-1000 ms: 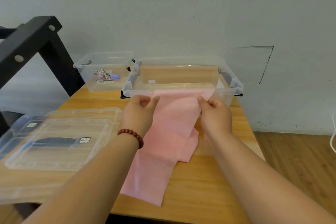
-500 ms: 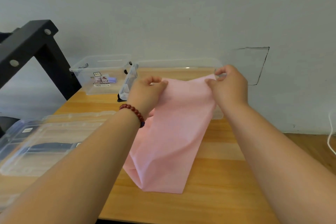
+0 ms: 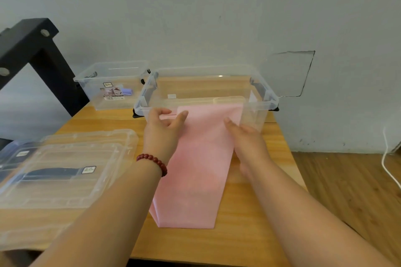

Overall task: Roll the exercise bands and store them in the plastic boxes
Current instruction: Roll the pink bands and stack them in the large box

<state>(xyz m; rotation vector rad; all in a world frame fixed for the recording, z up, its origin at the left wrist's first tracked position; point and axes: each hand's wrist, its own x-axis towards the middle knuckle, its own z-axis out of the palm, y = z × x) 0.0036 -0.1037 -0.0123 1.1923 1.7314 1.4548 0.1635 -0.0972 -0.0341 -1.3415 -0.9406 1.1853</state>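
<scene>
The pink exercise band (image 3: 195, 169) lies flat on the wooden table (image 3: 249, 234), folded double, with the fold nearest the person and the far end up against the near wall of the large clear box (image 3: 269, 102). Whether that far end merely touches the wall or slips under it cannot be told, since the plastic blurs the edge. To the left, the stack of clear lids (image 3: 65, 180) is cut off by the picture's edge, and a dark shape beneath it shows only dimly through the plastic. Behind it, the black frame (image 3: 43, 54) is also cropped. The small clear box (image 3: 86, 80) stands just beside the large one. It holds a printed label and a purple item (image 3: 128, 91) too small to make out.

The right hand (image 3: 245, 138) rests on the band's right edge, its fingers (image 3: 231, 123) straight and close together. The left hand (image 3: 161, 134), with a red bead bracelet (image 3: 153, 159) at the wrist, has curled fingers and thumb holding the far left corner. A white cable (image 3: 385, 158) runs off the right side.

Half a second ago both hands pinched the band's top corners and held it hanging in the air. Now it is laid on the table and the right hand has let go of its pinch.
</scene>
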